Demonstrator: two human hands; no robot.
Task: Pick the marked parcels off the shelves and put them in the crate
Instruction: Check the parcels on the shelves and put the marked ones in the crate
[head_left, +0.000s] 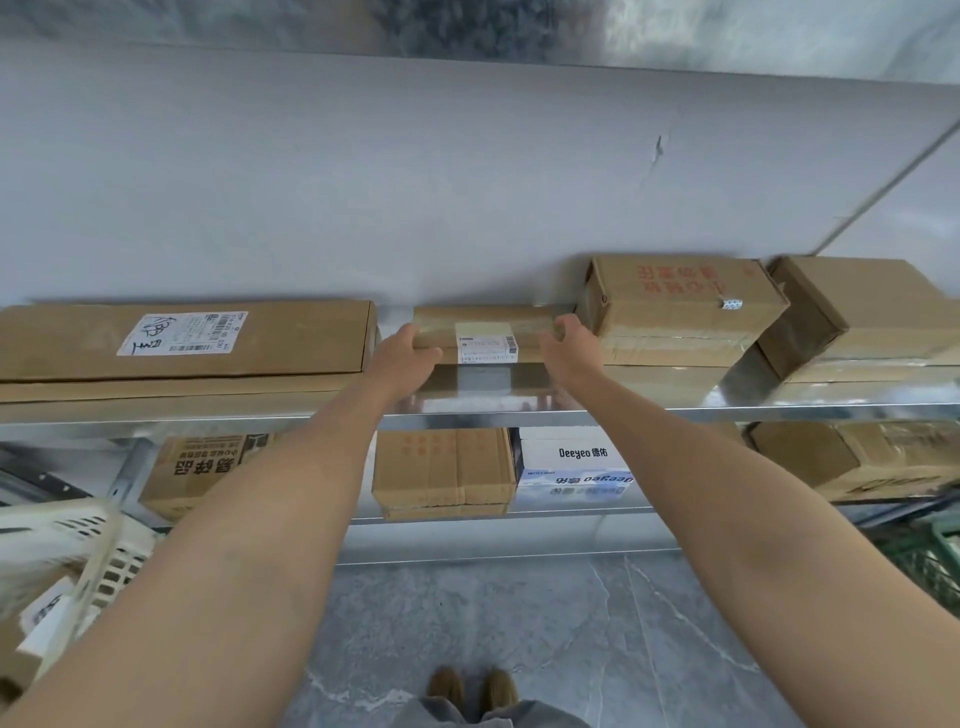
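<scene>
A small flat brown parcel (483, 322) with a white label and a pale yellow sticker sits on the top metal shelf (519, 408), in the middle of the view. My left hand (402, 353) grips its left end. My right hand (569, 348) grips its right end. The parcel's underside appears slightly raised above the shelf, with its reflection below. A cream plastic crate (78, 551) with slotted walls stands at the lower left and holds some boxes.
A long flat box (187, 343) with a handwritten label lies left of the parcel. Two taped cartons (680, 306) (857, 312) stand to its right. The lower shelf holds more cartons (444, 473) and a white Deeyeo box (571, 462). A green crate (935, 561) sits at the right edge.
</scene>
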